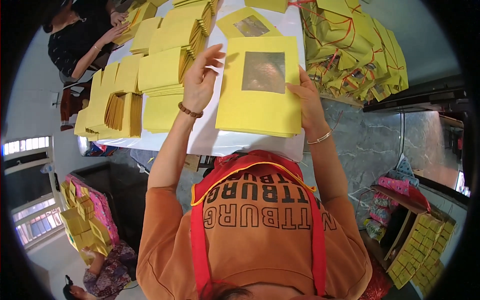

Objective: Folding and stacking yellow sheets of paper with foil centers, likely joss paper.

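In front of me on the white-covered table (pixel 200 145) lies a stack of yellow joss paper (pixel 260 112), its top sheet bearing a silver foil square. My right hand (pixel 312 105) grips the right edge of this stack, thumb on the top and fingers along the side. My left hand (pixel 200 82) is held just left of the stack, fingers apart and nothing in it. Beyond the stack, another foil-faced yellow sheet (pixel 230 22) lies at an angle. Folded yellow paper piles (pixel 160 67) stand in rows near my left hand.
Bundles of yellow paper tied with red string (pixel 350 50) are heaped at the right. A co-worker (pixel 75 45) handles yellow paper at the far left. Another person (pixel 107 270) is at the lower left beside yellow stacks (pixel 82 227). A crate of yellow bundles (pixel 422 250) stands lower right.
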A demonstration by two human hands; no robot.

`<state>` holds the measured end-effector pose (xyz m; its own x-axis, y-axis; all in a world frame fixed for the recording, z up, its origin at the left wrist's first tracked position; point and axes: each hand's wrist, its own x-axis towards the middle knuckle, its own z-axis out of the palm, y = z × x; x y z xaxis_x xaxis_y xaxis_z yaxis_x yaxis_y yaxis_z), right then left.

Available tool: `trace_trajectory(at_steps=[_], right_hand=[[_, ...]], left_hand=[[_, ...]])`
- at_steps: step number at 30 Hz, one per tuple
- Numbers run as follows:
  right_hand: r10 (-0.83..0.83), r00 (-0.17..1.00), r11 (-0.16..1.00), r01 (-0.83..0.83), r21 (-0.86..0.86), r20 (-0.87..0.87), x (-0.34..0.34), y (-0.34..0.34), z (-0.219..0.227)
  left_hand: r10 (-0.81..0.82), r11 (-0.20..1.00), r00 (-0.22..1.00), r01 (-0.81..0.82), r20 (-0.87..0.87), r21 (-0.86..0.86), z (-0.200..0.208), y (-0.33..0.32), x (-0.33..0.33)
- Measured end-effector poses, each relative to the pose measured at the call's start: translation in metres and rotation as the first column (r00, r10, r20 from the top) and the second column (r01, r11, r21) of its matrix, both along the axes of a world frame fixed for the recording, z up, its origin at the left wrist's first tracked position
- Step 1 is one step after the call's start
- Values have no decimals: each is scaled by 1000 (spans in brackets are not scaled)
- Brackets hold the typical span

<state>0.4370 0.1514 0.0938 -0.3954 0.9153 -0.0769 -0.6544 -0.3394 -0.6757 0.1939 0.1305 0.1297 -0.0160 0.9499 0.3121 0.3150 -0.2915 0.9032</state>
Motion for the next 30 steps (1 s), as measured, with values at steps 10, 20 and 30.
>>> trace_trajectory(at_steps=[10, 20, 30], right_hand=[[40, 996, 997, -35, -68, 79, 8, -36, 25], [-647, 416, 542, -339, 769, 639, 42, -74, 16], [-421, 429, 796, -248, 552, 799, 27, -58, -2]], left_hand=[[87, 875, 749, 258, -657, 410, -15, -50, 3], [-80, 933, 835, 254, -544, 253, -27, -85, 10], [-61, 976, 970, 8, -235, -218, -25, -80, 4]])
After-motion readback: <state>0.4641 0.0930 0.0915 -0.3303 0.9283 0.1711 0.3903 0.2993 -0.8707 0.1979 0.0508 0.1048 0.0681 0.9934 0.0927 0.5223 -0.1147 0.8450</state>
